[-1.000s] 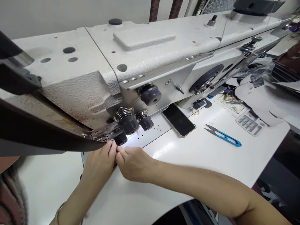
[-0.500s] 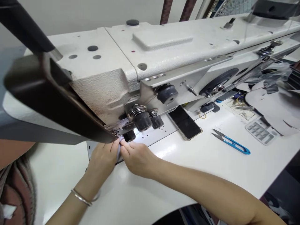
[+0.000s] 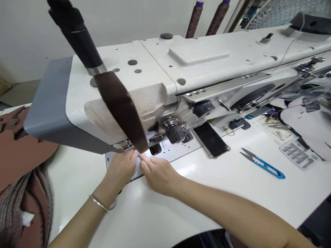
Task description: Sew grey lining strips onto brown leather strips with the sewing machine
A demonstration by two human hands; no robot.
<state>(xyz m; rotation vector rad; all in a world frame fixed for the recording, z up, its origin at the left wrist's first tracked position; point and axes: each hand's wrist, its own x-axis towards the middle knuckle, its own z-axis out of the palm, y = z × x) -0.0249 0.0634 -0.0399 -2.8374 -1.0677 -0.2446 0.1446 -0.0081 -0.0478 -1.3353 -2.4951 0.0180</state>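
Observation:
My left hand [image 3: 122, 167] and my right hand [image 3: 158, 174] meet at the needle end of a white sewing machine [image 3: 144, 93]. On both hands the fingers are bent and the fingertips pressed together, close to the lit needle area above the metal bed plate [image 3: 172, 154]. Whatever lies between the fingertips is too small and too hidden to name. A dark brown lamp head [image 3: 122, 106] on a black stalk hangs in front of the needle and covers part of it. A silver bangle [image 3: 99, 203] circles my left wrist.
Right of the bed plate lie a phone [image 3: 211, 139] and blue-handled thread snips [image 3: 263, 164]. Farther right are a grey plastic template [image 3: 297, 153] and pale cut pieces [image 3: 307, 119]. Stacked reddish-brown pieces [image 3: 23, 155] sit at the left. Brown thread cones [image 3: 195, 20] stand behind the machine.
My view has shifted, so the machine appears farther right and lower, and more of the brown stack shows. Both hands remain together at the needle, with little visible change in their grip.

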